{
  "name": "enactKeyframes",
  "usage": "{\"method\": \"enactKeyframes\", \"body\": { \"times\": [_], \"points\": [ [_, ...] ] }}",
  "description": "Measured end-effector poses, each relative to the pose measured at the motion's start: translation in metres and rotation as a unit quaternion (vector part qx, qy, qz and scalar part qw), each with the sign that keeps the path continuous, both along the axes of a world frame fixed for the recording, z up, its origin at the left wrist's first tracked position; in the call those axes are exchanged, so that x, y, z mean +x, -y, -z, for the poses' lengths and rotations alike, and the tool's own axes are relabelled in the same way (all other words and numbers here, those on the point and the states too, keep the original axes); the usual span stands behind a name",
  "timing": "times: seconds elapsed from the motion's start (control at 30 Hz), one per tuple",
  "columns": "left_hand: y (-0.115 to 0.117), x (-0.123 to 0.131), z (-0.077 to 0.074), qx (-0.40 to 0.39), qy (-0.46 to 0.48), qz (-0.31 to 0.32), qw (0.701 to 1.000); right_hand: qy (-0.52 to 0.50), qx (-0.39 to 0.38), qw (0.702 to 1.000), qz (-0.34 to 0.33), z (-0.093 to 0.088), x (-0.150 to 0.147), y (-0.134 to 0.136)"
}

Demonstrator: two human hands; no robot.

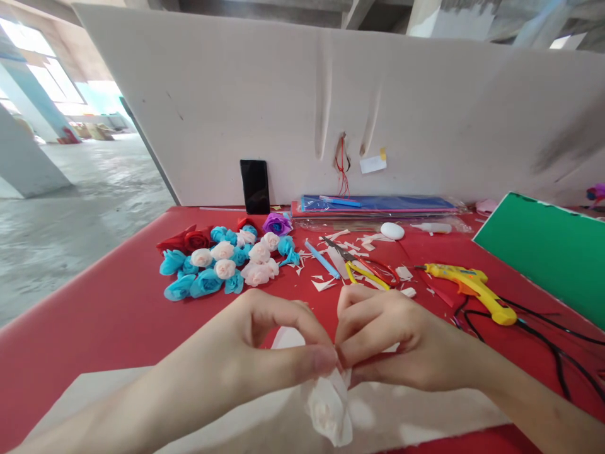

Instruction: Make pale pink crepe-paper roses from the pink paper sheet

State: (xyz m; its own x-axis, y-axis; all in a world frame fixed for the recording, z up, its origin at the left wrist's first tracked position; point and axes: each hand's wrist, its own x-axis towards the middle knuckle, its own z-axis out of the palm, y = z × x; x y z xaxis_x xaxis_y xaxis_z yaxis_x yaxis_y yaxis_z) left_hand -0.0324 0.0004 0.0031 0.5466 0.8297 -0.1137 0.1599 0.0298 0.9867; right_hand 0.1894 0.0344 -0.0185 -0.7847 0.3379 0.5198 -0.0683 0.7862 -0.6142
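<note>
A white paper flower (328,407) hangs head down between my two hands, above a pale sheet (255,422) on the red table. My left hand (278,343) pinches the flower's base with thumb and forefinger. Close against it, my right hand (382,334) has its fingers closed at the same base, touching the thin paper there. The fingertips partly hide where the petals join. Behind my left hand lies a cluster of finished-looking paper flowers: white flowers (224,269), blue flowers (207,282), red flowers (197,238) and a purple flower (276,224).
Past my right hand lie scissors (368,274) among paper scraps (324,285), with a blue pen-like stick (322,259). A yellow glue gun (472,284) trails black cable (558,340) at right. A phone (255,186) leans on the white panel (212,101). A green board (553,252) stands right.
</note>
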Motion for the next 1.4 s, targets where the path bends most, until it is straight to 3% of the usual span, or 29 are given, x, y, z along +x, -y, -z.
{"method": "enactKeyframes", "body": {
  "times": [0.17, 0.3, 0.43, 0.5, 0.57, 0.67, 0.73, 0.8, 0.9, 1.0, 1.2, 1.3, 1.4],
  "points": [
    [0.004, 0.003, -0.001, -0.039, 0.018, -0.024, 0.999, -0.027, -0.005, 1.0, 0.007, 0.004, 0.0, -0.002],
    [0.005, 0.003, 0.004, -0.034, 0.036, -0.044, 0.998, -0.055, -0.067, 0.996, -0.008, 0.01, -0.001, -0.006],
    [0.006, 0.004, 0.005, 0.033, 0.066, -0.062, 0.995, -0.103, -0.265, 0.958, -0.04, 0.018, -0.003, -0.009],
    [0.007, 0.006, 0.004, 0.117, 0.059, -0.077, 0.988, -0.112, -0.35, 0.929, -0.038, 0.022, -0.006, -0.007],
    [0.008, 0.007, 0.003, 0.249, 0.027, -0.116, 0.961, -0.11, -0.406, 0.907, -0.039, 0.025, -0.01, -0.004],
    [0.011, 0.007, 0.001, 0.445, -0.036, -0.182, 0.876, -0.112, -0.497, 0.859, -0.046, 0.03, -0.016, 0.005],
    [0.012, 0.006, 0.0, 0.517, -0.067, -0.193, 0.831, -0.118, -0.544, 0.829, -0.046, 0.032, -0.02, 0.011],
    [0.013, 0.004, -0.001, 0.539, -0.075, -0.189, 0.817, -0.123, -0.578, 0.805, -0.046, 0.035, -0.024, 0.015],
    [0.01, 0.0, -0.001, 0.517, -0.067, -0.172, 0.836, -0.134, -0.607, 0.781, -0.053, 0.038, -0.028, 0.017],
    [0.005, -0.002, -0.001, 0.499, -0.071, -0.161, 0.848, -0.149, -0.619, 0.768, -0.064, 0.04, -0.031, 0.017],
    [0.002, 0.0, 0.002, 0.505, -0.079, -0.169, 0.843, -0.167, -0.637, 0.748, -0.076, 0.038, -0.032, 0.018],
    [0.004, -0.002, 0.005, 0.561, -0.103, -0.19, 0.799, -0.177, -0.644, 0.741, -0.064, 0.037, -0.034, 0.024],
    [0.008, -0.009, 0.008, 0.654, -0.167, -0.171, 0.718, -0.197, -0.648, 0.734, -0.046, 0.037, -0.039, 0.03]
  ]
}}
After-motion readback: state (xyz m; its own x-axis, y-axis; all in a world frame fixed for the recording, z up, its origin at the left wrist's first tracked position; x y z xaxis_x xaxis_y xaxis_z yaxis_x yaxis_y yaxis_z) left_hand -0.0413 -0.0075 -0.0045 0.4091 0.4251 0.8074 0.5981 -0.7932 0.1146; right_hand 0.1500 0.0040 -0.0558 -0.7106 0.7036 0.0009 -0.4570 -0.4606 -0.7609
